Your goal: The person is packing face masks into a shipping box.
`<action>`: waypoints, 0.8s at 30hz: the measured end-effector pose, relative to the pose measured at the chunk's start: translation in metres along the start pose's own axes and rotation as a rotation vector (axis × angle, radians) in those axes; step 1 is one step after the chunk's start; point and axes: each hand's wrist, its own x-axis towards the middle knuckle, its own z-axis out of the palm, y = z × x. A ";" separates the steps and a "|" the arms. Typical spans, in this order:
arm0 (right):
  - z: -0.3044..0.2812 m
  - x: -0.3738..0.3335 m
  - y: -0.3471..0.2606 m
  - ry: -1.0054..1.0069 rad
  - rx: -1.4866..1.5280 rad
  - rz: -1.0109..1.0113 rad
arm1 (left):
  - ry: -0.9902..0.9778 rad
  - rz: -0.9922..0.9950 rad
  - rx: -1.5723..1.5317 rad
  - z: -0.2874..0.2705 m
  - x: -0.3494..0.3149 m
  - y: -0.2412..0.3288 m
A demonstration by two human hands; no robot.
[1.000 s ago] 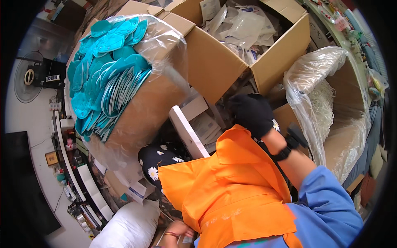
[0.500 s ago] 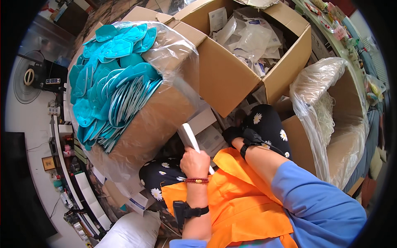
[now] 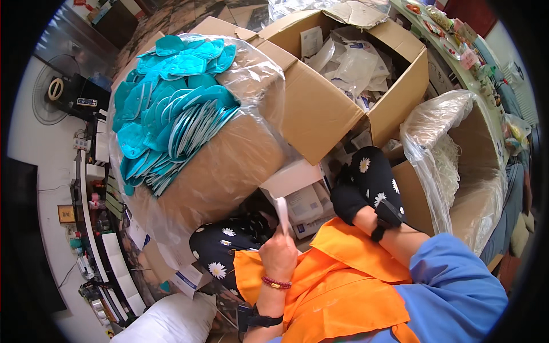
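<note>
My left hand [image 3: 278, 255] is closed round a slim white flat-sided thing [image 3: 282, 214] that stands up from the fist; its exact kind does not show. My right forearm [image 3: 363, 218] reaches to my raised right knee, where black material covers the hand and hides its fingers. Just ahead of my left hand, a small white carton [image 3: 294, 178] holds white printed packets [image 3: 305, 204]. To the left rises a pile of teal flat rounded pieces [image 3: 177, 106] with pale edges, like folded face masks, on clear plastic over a large brown box [image 3: 223, 163].
An open cardboard box [image 3: 320, 117] with clear bags and papers stands ahead. At right is another box [image 3: 480, 171], plastic-lined, with pale stringy bands [image 3: 445, 163]. A white pillow [image 3: 171, 320] lies at lower left. A fan [image 3: 54, 91] stands far left.
My left hand has moved slightly right and down, tipping the white thing so less of its length shows. My right forearm has shifted right and down. The view has shifted, showing more of the small carton.
</note>
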 end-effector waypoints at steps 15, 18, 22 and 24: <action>0.046 0.033 0.030 -0.212 -0.078 0.069 | 0.313 0.100 -0.157 -0.020 -0.028 0.003; 0.018 0.036 -0.012 -0.430 0.050 0.112 | 0.258 -0.270 -0.259 -0.020 -0.074 -0.038; -0.011 0.042 -0.078 0.365 0.171 -0.317 | 0.614 -0.387 -0.432 -0.002 -0.131 -0.061; -0.044 0.028 -0.113 0.583 0.052 -0.453 | 0.753 -0.223 -0.329 -0.001 -0.134 -0.043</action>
